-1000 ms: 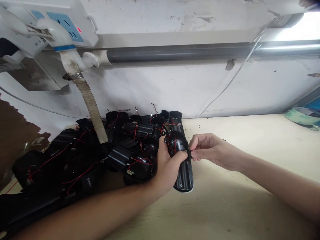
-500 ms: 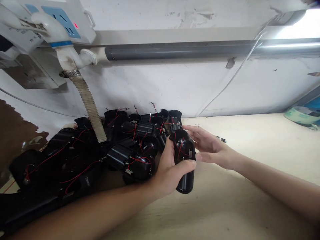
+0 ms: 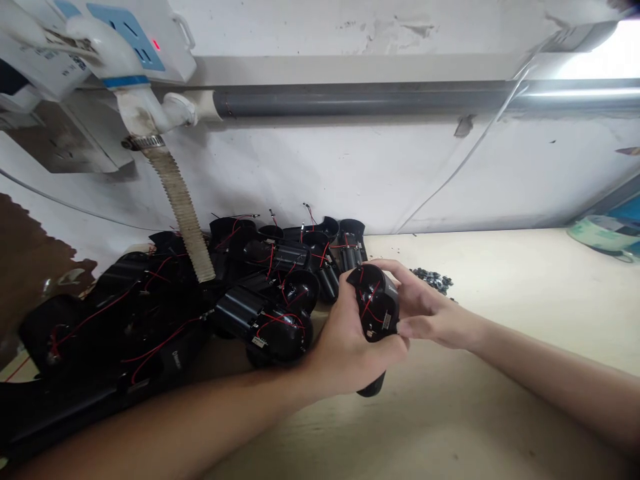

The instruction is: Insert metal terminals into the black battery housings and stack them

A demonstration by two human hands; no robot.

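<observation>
A glossy black plastic housing [image 3: 373, 300] with red wires and a small white connector is tilted above the table. My left hand [image 3: 345, 343] is closed round it from the left, thumb across its front. My right hand [image 3: 425, 307] is at the housing's right side, thumb at its edge and fingers curled behind; the fingertips are partly hidden. Just beyond the right hand lies a heap of small dark parts [image 3: 435, 281]. Left of my hands, several similar black housings [image 3: 240, 310] with red wires are piled together.
A ribbed hose [image 3: 183, 207] hangs over the pile from a white pipe fitting [image 3: 133, 110]. A grey pipe [image 3: 350, 101] runs along the wall. On the right of the pale table [image 3: 520, 293] lies a roll of greenish tape [image 3: 603, 233]. A socket strip [image 3: 135, 40] is at upper left.
The housing has turned and moved slightly right and down in my left hand. My right hand has shifted a little, its thumb now against the housing's edge; the small dark parts show more.
</observation>
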